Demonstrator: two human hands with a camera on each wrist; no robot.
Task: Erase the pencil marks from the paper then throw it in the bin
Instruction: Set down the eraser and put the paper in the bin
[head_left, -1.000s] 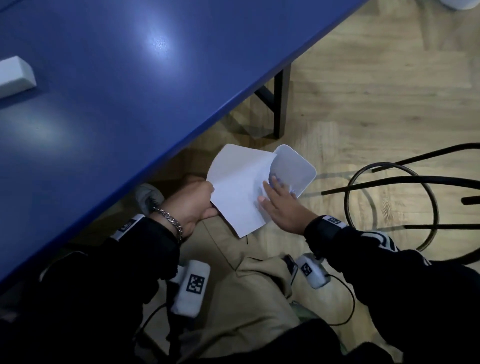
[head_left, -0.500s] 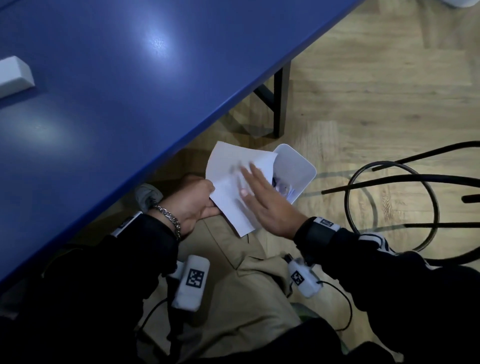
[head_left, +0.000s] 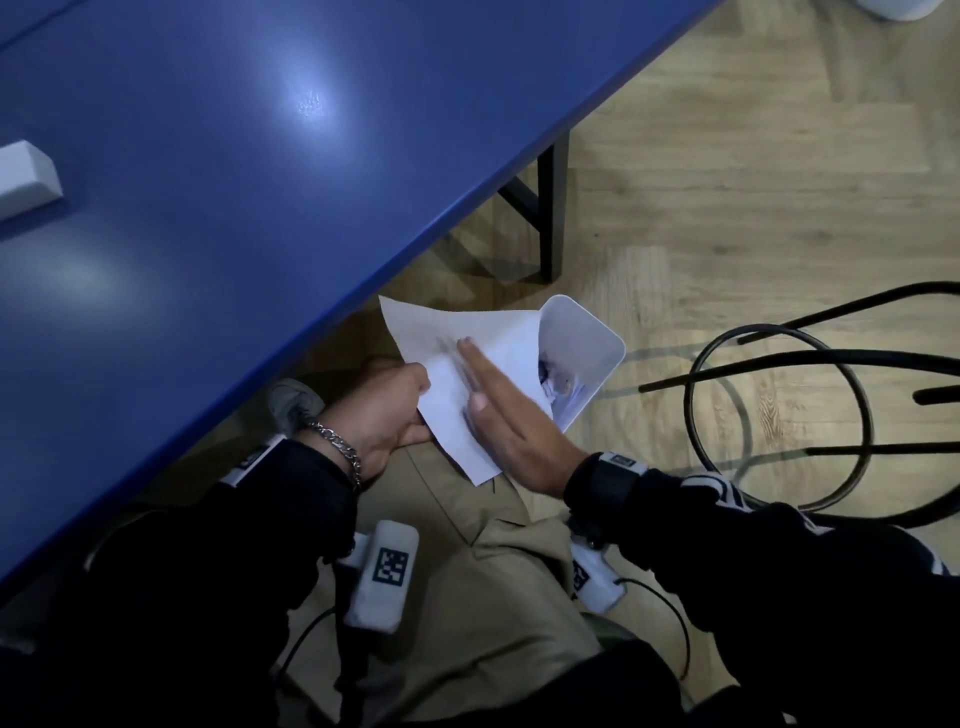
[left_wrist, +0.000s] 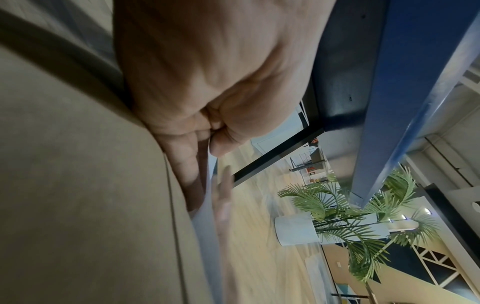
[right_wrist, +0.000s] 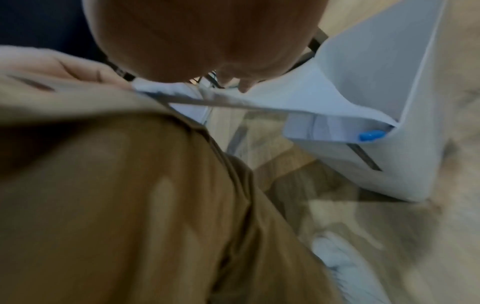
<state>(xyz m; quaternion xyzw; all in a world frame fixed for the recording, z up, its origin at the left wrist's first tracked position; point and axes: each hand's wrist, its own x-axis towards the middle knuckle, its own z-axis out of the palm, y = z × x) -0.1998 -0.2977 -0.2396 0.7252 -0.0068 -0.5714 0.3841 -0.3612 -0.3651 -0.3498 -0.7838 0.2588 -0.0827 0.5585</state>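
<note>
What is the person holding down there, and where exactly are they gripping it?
The paper: the left hand pinches its left edge, while the right hand lies flat on it.

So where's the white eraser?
In the head view, the white rectangular eraser sits at the far left on the blue table, away from both hands.

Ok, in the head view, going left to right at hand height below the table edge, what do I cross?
Left hand gripping the paper's edge → paper → right hand flat on the paper → white bin → black wire chair frame.
</note>
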